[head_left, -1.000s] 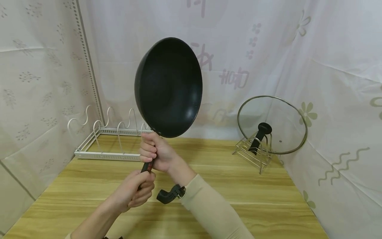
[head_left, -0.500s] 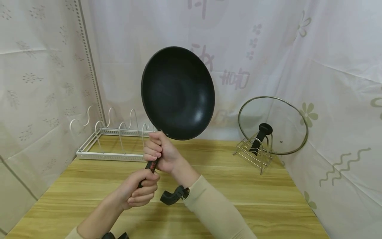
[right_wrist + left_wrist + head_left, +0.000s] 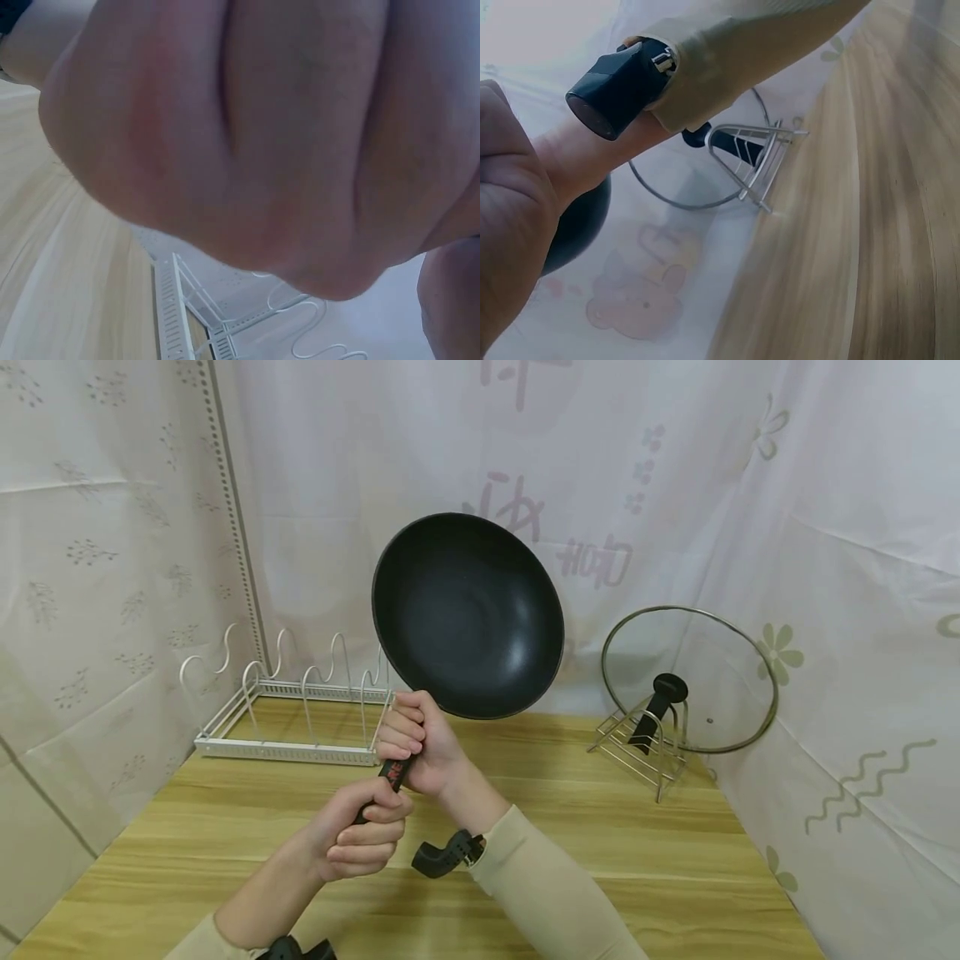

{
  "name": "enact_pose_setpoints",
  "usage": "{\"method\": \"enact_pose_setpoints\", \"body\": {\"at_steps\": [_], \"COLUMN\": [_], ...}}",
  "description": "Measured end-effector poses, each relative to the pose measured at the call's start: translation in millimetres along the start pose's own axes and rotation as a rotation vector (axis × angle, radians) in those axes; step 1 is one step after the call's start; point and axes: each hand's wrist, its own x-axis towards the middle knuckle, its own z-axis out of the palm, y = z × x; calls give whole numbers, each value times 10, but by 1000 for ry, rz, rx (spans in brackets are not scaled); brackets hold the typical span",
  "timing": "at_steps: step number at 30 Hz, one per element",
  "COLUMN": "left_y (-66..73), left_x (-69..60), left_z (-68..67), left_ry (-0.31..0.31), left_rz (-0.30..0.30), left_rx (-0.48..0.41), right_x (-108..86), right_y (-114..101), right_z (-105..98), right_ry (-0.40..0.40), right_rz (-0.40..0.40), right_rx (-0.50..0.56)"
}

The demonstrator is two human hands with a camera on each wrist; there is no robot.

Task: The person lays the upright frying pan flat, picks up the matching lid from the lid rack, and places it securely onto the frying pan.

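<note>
Both hands hold a black wok [image 3: 468,618] up above the table by its handle, its dark inner face turned toward me and the pan leaning to the right. My left hand [image 3: 363,831] grips the lower end of the black handle [image 3: 395,772], which bears red marks. Close to the pan, my right hand [image 3: 420,743] has its fingers wrapped round the same handle. In the left wrist view part of the wok [image 3: 581,225] shows behind the forearm. The right wrist view is mostly filled by the right hand [image 3: 262,150], and the handle is hidden there.
A white metal rack [image 3: 288,750] with wavy dividers stands at the back left of the wooden table [image 3: 570,860]. At the back right, a glass lid [image 3: 712,685] with a black handle leans in a small wire stand [image 3: 637,756]. Patterned cloth [image 3: 862,652] hangs round the table.
The wok has come down and shifted right, tilting further right, with its inside turned more toward me. Both hands keep their grip and have moved slightly right.
</note>
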Motion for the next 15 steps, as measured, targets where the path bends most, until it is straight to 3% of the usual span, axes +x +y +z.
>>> {"method": "enact_pose_setpoints", "body": {"at_steps": [15], "left_y": [-25], "left_x": [114], "left_z": [-58], "left_ry": [-125], "left_rz": [-25], "left_rx": [-147], "right_x": [-60], "right_y": [11], "right_z": [-74], "right_ry": [-146], "right_rz": [-63], "right_rx": [218]}}
